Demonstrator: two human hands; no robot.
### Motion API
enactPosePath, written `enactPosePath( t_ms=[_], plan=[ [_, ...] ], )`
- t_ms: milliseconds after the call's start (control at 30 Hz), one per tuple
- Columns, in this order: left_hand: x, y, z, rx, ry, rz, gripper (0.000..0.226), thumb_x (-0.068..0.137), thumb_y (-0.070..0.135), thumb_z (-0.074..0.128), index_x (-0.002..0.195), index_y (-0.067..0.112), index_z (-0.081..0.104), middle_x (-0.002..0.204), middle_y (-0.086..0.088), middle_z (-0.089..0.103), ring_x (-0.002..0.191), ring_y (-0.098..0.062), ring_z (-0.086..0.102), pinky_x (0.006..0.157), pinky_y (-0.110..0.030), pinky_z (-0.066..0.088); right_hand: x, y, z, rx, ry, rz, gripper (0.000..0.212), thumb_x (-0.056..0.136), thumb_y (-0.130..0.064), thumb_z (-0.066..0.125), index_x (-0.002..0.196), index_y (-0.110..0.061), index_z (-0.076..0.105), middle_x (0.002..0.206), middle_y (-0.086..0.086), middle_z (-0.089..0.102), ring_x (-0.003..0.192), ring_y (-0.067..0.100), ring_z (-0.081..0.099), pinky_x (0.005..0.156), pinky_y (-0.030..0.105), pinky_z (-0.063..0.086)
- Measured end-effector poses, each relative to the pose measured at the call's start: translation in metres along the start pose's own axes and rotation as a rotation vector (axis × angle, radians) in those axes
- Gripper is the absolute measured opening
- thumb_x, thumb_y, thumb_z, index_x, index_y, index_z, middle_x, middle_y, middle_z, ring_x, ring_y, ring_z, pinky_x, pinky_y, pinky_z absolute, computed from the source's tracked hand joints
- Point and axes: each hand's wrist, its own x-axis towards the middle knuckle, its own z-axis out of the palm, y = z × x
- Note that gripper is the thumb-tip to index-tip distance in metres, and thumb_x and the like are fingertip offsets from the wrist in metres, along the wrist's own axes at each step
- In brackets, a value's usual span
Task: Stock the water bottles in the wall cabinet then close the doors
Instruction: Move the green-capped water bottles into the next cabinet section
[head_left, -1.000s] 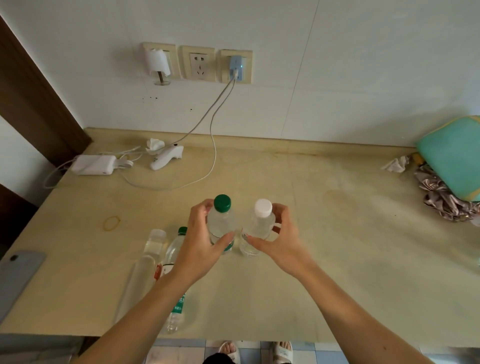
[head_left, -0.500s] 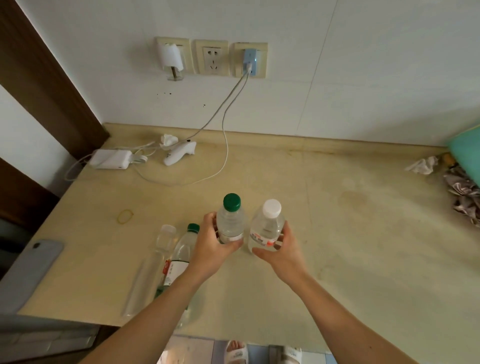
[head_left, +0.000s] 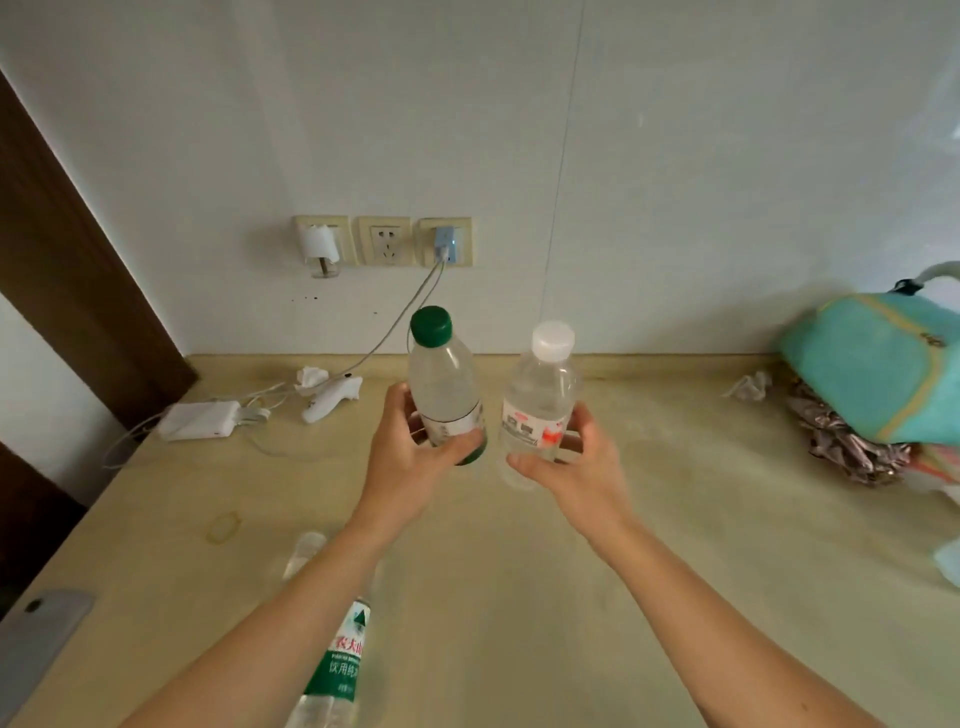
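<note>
My left hand (head_left: 413, 462) grips a clear bottle with a green cap (head_left: 441, 379), held upright above the beige counter (head_left: 519, 597). My right hand (head_left: 576, 467) grips a second clear bottle with a white cap (head_left: 540, 389), right beside the first. Two more bottles lie on the counter under my left forearm: one with a green and red label (head_left: 340, 665) and a clear one (head_left: 306, 551), both partly hidden. No wall cabinet is in view.
At the back left sit a white power adapter (head_left: 200, 420), a small white device (head_left: 332, 397) and cables running to wall sockets (head_left: 387, 240). A teal bag (head_left: 878, 364) over crumpled fabric fills the right side. A phone (head_left: 36, 639) lies at the left edge.
Both hands have lifted their bottles up off the counter, and my view has tilted upward toward the wall.
</note>
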Motion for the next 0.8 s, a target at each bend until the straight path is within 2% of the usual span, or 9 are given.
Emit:
enactPosePath(
  t_ms=[67,167,267,333,467,567,667,733,800],
  plan=[
    [0.012,0.036,0.003,-0.012,0.008,0.087,0.074,0.062,0.049,0.091,0.122,0.043,0.049,0.117,0.021,0.066,0.108,0.0,0.065,0.091,-0.03,0.055,0.005,-0.033,-0.013,0.014,0.058,-0.085,0.064,0.067,-0.033,0.09,0.12,-0.045,0.057,0.107,-0.032,0.067,0.102,-0.01,0.061,0.071,0.011,0.052],
    [0.027,0.094,0.007,-0.015,0.016,0.228,0.076,0.062,0.053,0.09,0.125,0.043,0.049,0.119,0.022,0.066,0.11,-0.001,0.065,0.09,-0.03,0.056,0.011,-0.085,-0.033,0.039,0.137,-0.202,0.062,0.067,-0.039,0.09,0.12,-0.041,0.058,0.107,-0.028,0.069,0.1,-0.009,0.062,0.071,0.011,0.051],
    [0.038,0.153,0.008,-0.038,0.016,0.373,0.074,0.064,0.054,0.089,0.126,0.04,0.051,0.115,0.023,0.067,0.106,0.002,0.066,0.077,-0.018,0.057,0.014,-0.14,-0.053,0.079,0.178,-0.321,0.058,0.067,-0.04,0.091,0.116,-0.041,0.061,0.105,-0.024,0.071,0.096,-0.009,0.064,0.069,0.005,0.049],
    [0.043,0.191,0.009,-0.065,0.035,0.451,0.074,0.063,0.055,0.088,0.125,0.039,0.052,0.112,0.025,0.067,0.103,0.002,0.066,0.076,-0.011,0.054,0.013,-0.175,-0.065,0.1,0.2,-0.387,0.058,0.064,-0.046,0.09,0.113,-0.043,0.062,0.104,-0.022,0.072,0.094,-0.006,0.065,0.069,0.007,0.051],
    [0.05,0.263,0.009,-0.108,0.056,0.577,0.067,0.067,0.05,0.088,0.124,0.041,0.054,0.109,0.026,0.067,0.1,0.006,0.065,0.07,-0.007,0.052,0.009,-0.24,-0.091,0.102,0.229,-0.517,0.057,0.062,-0.049,0.089,0.112,-0.044,0.063,0.1,-0.02,0.074,0.089,0.0,0.068,0.068,0.017,0.055],
    [0.052,0.319,0.008,-0.114,0.09,0.684,0.059,0.072,0.048,0.088,0.122,0.04,0.057,0.105,0.027,0.069,0.096,0.007,0.066,0.068,-0.005,0.05,0.006,-0.289,-0.113,0.1,0.227,-0.601,0.057,0.06,-0.05,0.089,0.111,-0.043,0.066,0.098,-0.012,0.075,0.088,0.008,0.071,0.077,0.035,0.061],
    [0.056,0.375,0.005,-0.128,0.108,0.784,0.049,0.077,0.047,0.086,0.118,0.04,0.06,0.104,0.02,0.072,0.095,-0.001,0.069,0.071,-0.014,0.056,0.007,-0.338,-0.133,0.121,0.244,-0.676,0.056,0.056,-0.053,0.09,0.107,-0.042,0.07,0.1,0.004,0.074,0.093,0.023,0.073,0.085,0.052,0.061],
    [0.062,0.409,0.004,-0.167,0.114,0.83,0.047,0.079,0.043,0.085,0.118,0.036,0.062,0.101,0.016,0.074,0.092,-0.003,0.071,0.073,-0.018,0.058,0.012,-0.369,-0.146,0.125,0.28,-0.727,0.056,0.053,-0.054,0.09,0.104,-0.043,0.071,0.104,0.012,0.073,0.095,0.029,0.072,0.086,0.055,0.06],
    [0.072,0.439,0.005,-0.2,0.139,0.838,0.047,0.079,0.041,0.085,0.119,0.032,0.062,0.099,0.014,0.075,0.089,0.0,0.071,0.07,-0.014,0.056,0.019,-0.396,-0.159,0.107,0.312,-0.761,0.058,0.052,-0.056,0.091,0.105,-0.045,0.07,0.108,0.016,0.071,0.096,0.031,0.072,0.085,0.056,0.06]
  ],
)
